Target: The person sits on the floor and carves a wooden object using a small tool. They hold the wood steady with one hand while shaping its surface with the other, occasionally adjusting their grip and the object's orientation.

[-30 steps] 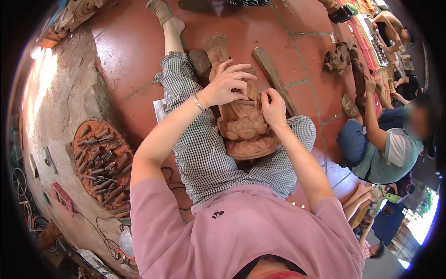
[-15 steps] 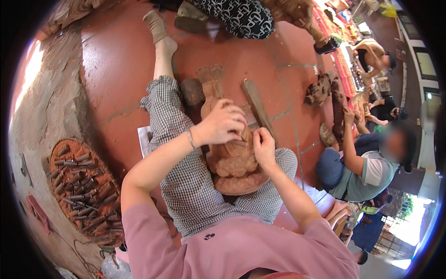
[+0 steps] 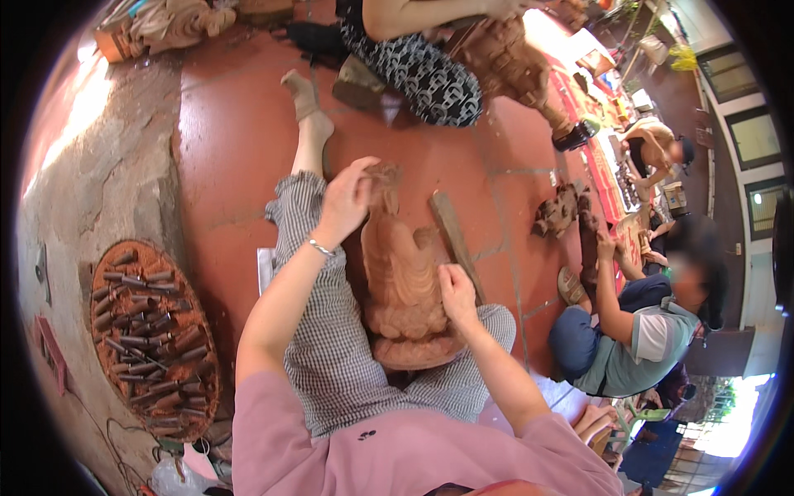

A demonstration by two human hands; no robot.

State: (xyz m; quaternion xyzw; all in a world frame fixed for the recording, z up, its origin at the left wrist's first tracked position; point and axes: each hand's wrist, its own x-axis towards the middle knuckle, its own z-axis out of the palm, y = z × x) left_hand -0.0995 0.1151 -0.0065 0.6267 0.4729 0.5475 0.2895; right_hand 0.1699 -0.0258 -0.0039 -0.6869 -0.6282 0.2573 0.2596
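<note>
- Head view: carved wooden figure mid-frame, between the person's legs; rounded base nearest the lap, narrow top toward upper frame.
- Left hand, above centre: at the figure's narrow top, fingers bent and parted, blurry; cannot tell if gripping or just touching.
- Right hand, right of centre: fingers curled in by the figure's right side; cannot tell if anything is inside.
- Oval tray, left side of frame, on grey slab: reddish wood dust inside, plus many carving tools crowded on top, most lying roughly crosswise, dark metal and brown parts, some overlapping.
- Clear plastic bag, lower left: crumpled, contents too unclear to tell; pink item just beside.
- Red frame-like item, far left, near tray.
- Plank, right of figure, on red tiled floor.
- Gnarled wood piece, right of centre, near a co-worker in a teal top.
- Second person, top of frame: dark patterned clothing; wood block beside it.
</note>
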